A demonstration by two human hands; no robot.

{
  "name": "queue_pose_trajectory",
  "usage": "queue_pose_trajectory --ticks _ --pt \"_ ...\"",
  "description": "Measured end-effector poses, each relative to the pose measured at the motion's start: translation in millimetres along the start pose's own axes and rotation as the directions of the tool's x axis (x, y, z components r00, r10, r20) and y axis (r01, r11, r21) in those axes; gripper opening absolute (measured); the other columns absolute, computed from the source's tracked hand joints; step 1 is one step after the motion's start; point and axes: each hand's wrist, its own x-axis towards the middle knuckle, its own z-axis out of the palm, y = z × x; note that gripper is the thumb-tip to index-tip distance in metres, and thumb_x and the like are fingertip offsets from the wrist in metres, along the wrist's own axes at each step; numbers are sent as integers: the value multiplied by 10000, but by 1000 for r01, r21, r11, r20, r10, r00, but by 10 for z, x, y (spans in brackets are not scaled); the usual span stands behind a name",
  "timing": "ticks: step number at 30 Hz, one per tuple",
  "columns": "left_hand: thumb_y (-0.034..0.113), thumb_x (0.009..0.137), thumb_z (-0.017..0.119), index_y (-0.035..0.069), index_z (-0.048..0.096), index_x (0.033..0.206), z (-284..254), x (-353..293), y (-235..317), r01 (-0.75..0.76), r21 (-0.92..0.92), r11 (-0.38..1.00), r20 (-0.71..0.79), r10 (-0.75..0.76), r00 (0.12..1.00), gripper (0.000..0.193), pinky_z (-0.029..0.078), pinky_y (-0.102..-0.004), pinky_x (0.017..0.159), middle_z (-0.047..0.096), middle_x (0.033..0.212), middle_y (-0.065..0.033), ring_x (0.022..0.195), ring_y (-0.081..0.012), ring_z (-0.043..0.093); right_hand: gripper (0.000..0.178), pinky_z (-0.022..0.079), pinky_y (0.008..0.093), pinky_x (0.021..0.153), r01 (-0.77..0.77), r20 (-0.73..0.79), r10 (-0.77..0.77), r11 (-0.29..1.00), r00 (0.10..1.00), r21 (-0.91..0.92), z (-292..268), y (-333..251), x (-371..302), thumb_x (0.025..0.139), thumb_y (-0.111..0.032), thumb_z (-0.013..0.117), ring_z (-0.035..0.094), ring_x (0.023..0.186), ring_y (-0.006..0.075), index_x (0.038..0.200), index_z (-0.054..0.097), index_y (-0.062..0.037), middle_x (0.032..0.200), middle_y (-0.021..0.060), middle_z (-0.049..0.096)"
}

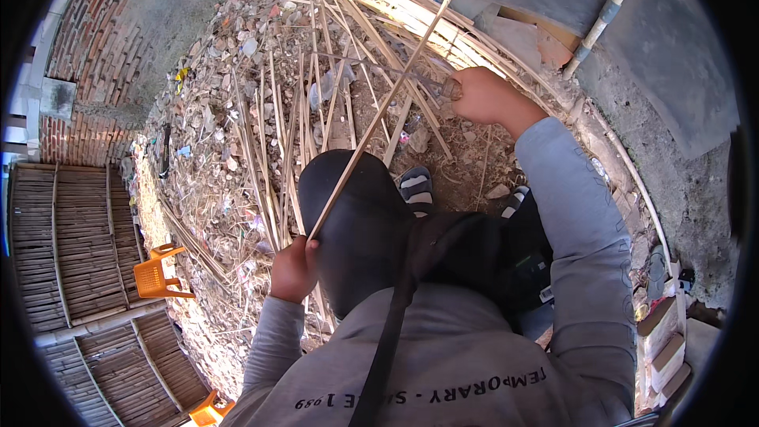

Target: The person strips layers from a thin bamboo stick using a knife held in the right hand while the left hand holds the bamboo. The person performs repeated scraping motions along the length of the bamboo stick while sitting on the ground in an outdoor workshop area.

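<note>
My left hand is closed round the near end of a long bamboo strip. From there the strip slants up and away to the right, past the top of the picture. Farther right, my right hand makes a fist on what looks like a long, thin-bladed knife. Its blade points left and crosses the strip; whether the two touch I cannot tell. The knife's handle is mostly hidden in my fist. Several more split bamboo strips lie on the ground beyond my left hand.
Rubble and litter cover the ground. A thicker bundle of bamboo lies along the far side. An orange plastic chair stands at the left by a bamboo panel. A pole leans by the grey wall at right.
</note>
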Motion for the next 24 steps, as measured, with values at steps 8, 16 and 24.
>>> queue_pose_trajectory --ticks 8,16,24 --pt "291 1040 541 49 536 831 154 -66 -70 7 48 999 -66 -4 998 319 435 -578 530 603 653 -247 612 -488 607 271 537 499 780 148 144 -134 985 981 -88 -15 -264 -132 727 -214 711 672 857 425 933 704 -38 862 218 698" --pt "244 1011 586 49 554 855 -5 20 -1 -21 91 996 -28 23 999 251 459 -567 535 618 642 -241 617 -479 626 327 546 494 821 22 89 -16 998 996 -67 21 -79 -68 746 -198 705 684 900 417 1025 711 -28 888 231 702" --pt "260 1010 591 46 568 876 16 48 -10 -60 77 995 -47 63 997 253 462 -563 529 620 655 -246 612 -474 627 381 553 474 816 17 89 -15 1000 996 -19 -98 -79 -89 728 -178 698 697 900 402 1079 714 -33 934 229 719"
